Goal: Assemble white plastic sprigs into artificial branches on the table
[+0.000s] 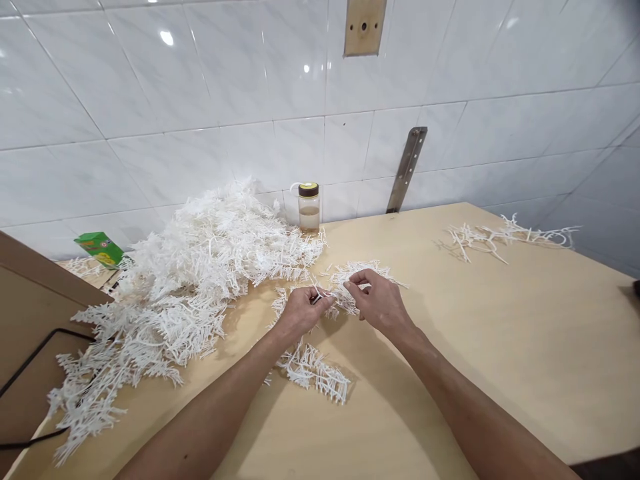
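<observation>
My left hand (303,311) is closed, thumb against fingers, on a thin white twig-like sprig (316,289) near the middle of the table. Just to its right, my right hand (376,298) has thumb and forefinger pinched together; anything between them is too small to make out. Behind and under the hands lies a loose heap of short white sprigs (373,270). Closer to me, below the left wrist, is another small cluster of white sprigs (320,375). A large mound of tangled white branched sprigs (200,267) rises to the left of my hands.
A bottle with a dark and yellow lid (309,210) stands by the tiled wall. Bare white branched stems (493,237) lie at the back right. On the left are a green box (100,249) and a brown panel (43,320). A metal bracket (407,170) rises behind the table.
</observation>
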{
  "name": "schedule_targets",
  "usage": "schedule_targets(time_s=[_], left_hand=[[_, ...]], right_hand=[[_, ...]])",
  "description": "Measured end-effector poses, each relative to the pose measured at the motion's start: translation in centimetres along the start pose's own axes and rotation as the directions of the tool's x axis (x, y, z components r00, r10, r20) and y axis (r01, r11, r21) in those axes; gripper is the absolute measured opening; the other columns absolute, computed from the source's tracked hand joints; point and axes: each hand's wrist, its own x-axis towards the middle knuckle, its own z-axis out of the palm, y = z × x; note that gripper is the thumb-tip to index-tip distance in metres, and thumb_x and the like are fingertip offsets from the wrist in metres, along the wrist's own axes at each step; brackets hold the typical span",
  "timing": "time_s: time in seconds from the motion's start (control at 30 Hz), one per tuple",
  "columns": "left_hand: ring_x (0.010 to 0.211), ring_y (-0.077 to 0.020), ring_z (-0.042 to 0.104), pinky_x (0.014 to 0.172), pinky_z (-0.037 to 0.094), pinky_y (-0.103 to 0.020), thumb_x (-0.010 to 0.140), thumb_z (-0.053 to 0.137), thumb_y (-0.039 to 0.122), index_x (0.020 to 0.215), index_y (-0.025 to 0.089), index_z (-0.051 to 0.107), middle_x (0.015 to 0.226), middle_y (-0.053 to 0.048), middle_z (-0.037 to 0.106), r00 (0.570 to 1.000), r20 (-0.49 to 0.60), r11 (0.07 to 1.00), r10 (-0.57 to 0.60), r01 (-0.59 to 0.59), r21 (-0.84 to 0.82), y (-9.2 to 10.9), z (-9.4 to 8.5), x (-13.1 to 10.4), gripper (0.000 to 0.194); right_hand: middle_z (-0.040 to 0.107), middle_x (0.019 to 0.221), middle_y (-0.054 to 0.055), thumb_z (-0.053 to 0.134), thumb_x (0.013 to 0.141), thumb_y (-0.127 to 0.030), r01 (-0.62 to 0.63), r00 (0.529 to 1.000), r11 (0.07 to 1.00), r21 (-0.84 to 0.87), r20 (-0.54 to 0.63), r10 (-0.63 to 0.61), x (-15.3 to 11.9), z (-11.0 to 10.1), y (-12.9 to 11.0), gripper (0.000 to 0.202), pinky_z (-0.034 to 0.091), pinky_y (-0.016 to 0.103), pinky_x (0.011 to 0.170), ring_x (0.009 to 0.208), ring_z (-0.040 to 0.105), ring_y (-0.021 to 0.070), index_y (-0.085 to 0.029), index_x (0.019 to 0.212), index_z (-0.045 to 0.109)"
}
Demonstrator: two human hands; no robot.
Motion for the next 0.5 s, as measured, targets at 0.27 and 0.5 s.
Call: schedule_targets(time_s=[0.27,0.5], left_hand=[[0.052,-0.0086,0.036,0.051,0.026,-0.023,0.068,0.067,0.053,0.067,0.013,0.065,0.055,0.004,0.046,0.999,0.051,0.999,-0.019,0.021,-0.026,0.41,-0.14,-0.03,0.04],[0.051,-0.0085,0.037,0.051,0.028,-0.023,0.07,0.068,0.051,0.066,0.013,0.066,0.054,0.003,0.048,1.0,0.027,1.0,-0.012,0.012,-0.022,0.08,0.06,-0.05,0.038]], right_hand=[[0.068,0.066,-0.001,0.057,0.084,-0.039,0.153,0.974,0.987,-0.049,0.178,-0.142,-0.65,0.33,-0.54,0.025,0.045,0.026,0.05,0.04,0.054,0.0112,-0.022,0.09,0.073],[0.069,0.069,0.001,0.052,0.087,-0.031,0.257,0.961,0.942,-0.216,0.159,-0.226,-0.52,0.73,-0.47,0.022,0.043,0.027,0.063,0.062,0.063,0.0161,-0.021,0.084,0.071]])
